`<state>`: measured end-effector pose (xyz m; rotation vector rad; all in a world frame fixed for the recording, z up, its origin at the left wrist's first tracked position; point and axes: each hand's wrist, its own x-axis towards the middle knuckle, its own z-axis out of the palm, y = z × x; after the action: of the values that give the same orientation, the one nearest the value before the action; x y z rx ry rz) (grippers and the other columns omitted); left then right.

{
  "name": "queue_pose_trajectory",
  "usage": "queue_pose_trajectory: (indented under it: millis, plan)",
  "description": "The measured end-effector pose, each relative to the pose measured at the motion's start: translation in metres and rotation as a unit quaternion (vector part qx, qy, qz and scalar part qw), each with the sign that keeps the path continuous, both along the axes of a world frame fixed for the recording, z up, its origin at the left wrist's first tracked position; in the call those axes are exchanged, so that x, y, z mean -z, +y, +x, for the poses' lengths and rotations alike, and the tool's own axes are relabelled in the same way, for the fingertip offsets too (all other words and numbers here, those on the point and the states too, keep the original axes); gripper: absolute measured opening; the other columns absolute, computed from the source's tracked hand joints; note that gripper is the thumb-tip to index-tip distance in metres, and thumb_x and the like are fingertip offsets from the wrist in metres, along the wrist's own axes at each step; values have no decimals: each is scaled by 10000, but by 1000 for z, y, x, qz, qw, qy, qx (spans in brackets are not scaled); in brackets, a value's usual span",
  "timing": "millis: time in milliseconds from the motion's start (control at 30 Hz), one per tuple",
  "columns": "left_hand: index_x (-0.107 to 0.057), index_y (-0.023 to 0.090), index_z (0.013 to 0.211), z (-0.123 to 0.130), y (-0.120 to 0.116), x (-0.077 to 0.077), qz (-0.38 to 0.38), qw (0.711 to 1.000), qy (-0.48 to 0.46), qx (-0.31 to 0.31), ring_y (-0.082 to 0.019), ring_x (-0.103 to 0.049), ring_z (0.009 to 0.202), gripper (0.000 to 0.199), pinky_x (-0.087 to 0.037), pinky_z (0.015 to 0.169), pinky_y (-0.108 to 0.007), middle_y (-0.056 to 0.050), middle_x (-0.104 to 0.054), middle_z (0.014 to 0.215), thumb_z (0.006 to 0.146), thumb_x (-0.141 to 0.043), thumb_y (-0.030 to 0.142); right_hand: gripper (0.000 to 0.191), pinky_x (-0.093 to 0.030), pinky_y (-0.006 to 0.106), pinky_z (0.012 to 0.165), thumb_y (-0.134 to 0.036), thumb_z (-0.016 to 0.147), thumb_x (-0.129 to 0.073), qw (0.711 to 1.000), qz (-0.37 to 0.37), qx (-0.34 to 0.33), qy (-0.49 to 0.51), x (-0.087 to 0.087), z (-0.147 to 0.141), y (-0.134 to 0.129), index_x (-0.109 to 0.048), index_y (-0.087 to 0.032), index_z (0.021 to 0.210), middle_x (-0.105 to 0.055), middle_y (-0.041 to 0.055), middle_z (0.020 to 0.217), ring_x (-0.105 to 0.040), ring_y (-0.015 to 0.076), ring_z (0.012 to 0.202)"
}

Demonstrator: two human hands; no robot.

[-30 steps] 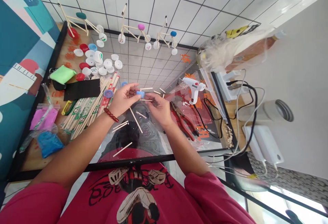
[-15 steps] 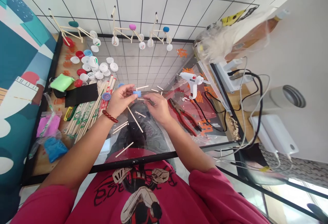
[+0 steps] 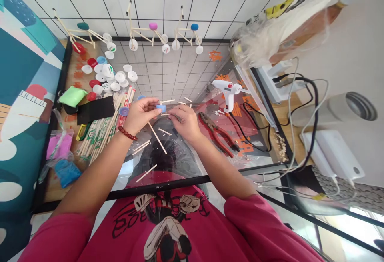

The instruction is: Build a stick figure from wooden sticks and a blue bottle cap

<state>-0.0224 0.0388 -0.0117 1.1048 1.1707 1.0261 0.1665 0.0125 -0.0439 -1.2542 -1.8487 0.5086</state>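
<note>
Between thumb and fingers, my left hand (image 3: pixel 141 115) pinches a light blue bottle cap (image 3: pixel 161 108) above the glass tabletop. My right hand (image 3: pixel 185 122) is closed at the fingertips around a short thin wooden stick (image 3: pixel 165 114), which lies close against the underside of the cap. Whether stick and cap touch I cannot tell. A longer stick (image 3: pixel 157 138) lies below the hands, with a small piece (image 3: pixel 165 132) beside it. Left of my left hand sits a blue-purple cap (image 3: pixel 123 111).
A white glue gun (image 3: pixel 228 94) and red-handled pliers (image 3: pixel 218 134) lie right. Loose bottle caps (image 3: pixel 115 78), bundled chopsticks (image 3: pixel 99 136) and a green clay pack (image 3: pixel 73 96) are left. Small stick-and-cap tricycles, one with a pink seat (image 3: pixel 153 26), stand along the back edge.
The view has shifted slightly. Both hands keep nearly the same pose, with the cap and short stick still close together.
</note>
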Motion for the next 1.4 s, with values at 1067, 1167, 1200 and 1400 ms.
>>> queue_pose_trajectory:
  millis: [1067,1167,1200,1400]
  plan:
    - [-761,221,1088,-4,14,0,59,985,160,22,-106,-554,578,425,-437,588,-275,-55,-727,1029,680,-831,317,140,-493,374,851,-174,874,-639,999,-22,36,-5,0,2,1,-747,-254,912,-692,39,908,-643,216,916]
    - [-747,238,1154,-3,13,-1,62,984,167,12,-89,-510,534,455,-399,543,-268,-56,-721,1082,703,-796,275,139,-491,379,855,-172,867,-646,999,-27,39,-2,0,1,1,-753,-250,910,-690,41,901,-644,221,908]
    - [-738,244,1178,-3,13,-1,61,985,162,11,-86,-507,534,480,-399,542,-266,-58,-716,1112,701,-790,256,137,-491,380,857,-170,864,-651,999,-27,40,0,0,1,1,-755,-244,912,-688,42,900,-644,221,902]
    - [-715,225,1231,-5,13,-2,90,974,209,14,-131,-568,595,517,-463,636,-273,-32,-723,889,715,-731,197,120,-500,355,860,-179,869,-650,998,-25,48,40,-4,1,0,-749,-238,903,-686,40,901,-648,207,888]
